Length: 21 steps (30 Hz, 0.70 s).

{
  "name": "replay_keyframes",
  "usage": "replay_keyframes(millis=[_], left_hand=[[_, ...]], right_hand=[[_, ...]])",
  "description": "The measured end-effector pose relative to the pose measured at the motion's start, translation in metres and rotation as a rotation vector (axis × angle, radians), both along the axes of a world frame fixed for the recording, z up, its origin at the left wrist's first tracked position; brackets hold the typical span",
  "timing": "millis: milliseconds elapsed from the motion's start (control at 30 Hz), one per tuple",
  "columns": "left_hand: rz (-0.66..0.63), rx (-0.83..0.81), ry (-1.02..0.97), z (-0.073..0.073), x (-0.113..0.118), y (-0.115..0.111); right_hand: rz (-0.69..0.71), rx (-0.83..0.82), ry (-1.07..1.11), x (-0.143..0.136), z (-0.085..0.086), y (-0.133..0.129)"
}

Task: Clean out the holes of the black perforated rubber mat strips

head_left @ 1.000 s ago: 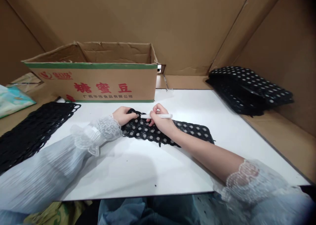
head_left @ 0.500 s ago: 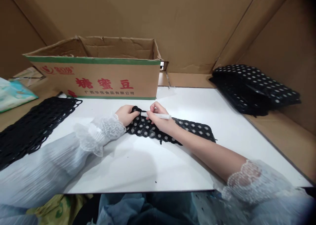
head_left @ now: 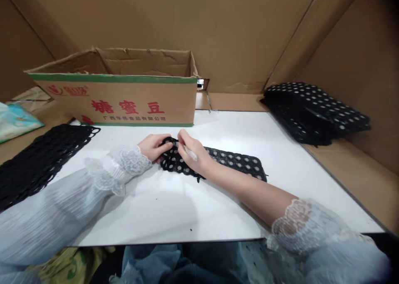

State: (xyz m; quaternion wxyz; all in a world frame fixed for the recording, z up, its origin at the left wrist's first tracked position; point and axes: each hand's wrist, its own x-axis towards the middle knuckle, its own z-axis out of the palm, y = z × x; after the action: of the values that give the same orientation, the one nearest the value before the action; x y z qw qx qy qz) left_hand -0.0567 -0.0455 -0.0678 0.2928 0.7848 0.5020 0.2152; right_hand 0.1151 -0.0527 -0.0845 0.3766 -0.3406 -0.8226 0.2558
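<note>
A black strip with rows of pale round dots (head_left: pixel 230 157) lies across the middle of the white table. At its left end, my left hand (head_left: pixel 155 147) grips the edge between thumb and fingers. My right hand (head_left: pixel 193 152) is closed around a white pen-like tool (head_left: pixel 190 153), resting over the left part of the strip close to my left fingertips. The tool's tip is mostly hidden by the fingers.
An open cardboard box (head_left: pixel 124 99) with red lettering stands at the back left. Black openwork pieces (head_left: pixel 40 159) lie at the left, beside a plastic packet (head_left: pixel 18 120). A pile of dotted black pieces (head_left: pixel 314 109) sits at the right. Cardboard walls surround the white table (head_left: pixel 149 217).
My right hand has moved a little left, and the white tool is now tilted more steeply, pointing toward me. My left fingers have shifted on the strip's end. The whole view has shifted slightly.
</note>
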Motion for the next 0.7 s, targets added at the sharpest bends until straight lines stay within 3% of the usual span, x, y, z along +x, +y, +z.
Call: replay_keyframes(millis=[100, 233, 333, 433, 533, 700], left_hand=[[-0.015, -0.153, -0.117, 0.000, -0.008, 0.012], [0.057, -0.362, -0.338, -0.004, -0.011, 0.017], [0.166, -0.407, -0.413, -0.009, -0.009, 0.012], [0.270, -0.338, -0.419, -0.013, -0.003, 0.006], [0.318, -0.275, -0.471, -0.015, 0.002, 0.004], [0.362, -0.307, -0.609, -0.016, 0.005, 0.005]], right_hand=[[-0.093, -0.068, 0.083, 0.004, 0.000, 0.004], [-0.219, -0.017, 0.068, 0.010, 0.000, 0.007], [-0.156, -0.087, 0.020, 0.012, 0.001, 0.007], [-0.065, -0.219, -0.005, 0.016, 0.003, 0.009], [0.000, -0.329, -0.018, 0.023, 0.007, 0.015], [0.085, -0.422, -0.049, 0.038, 0.013, 0.026]])
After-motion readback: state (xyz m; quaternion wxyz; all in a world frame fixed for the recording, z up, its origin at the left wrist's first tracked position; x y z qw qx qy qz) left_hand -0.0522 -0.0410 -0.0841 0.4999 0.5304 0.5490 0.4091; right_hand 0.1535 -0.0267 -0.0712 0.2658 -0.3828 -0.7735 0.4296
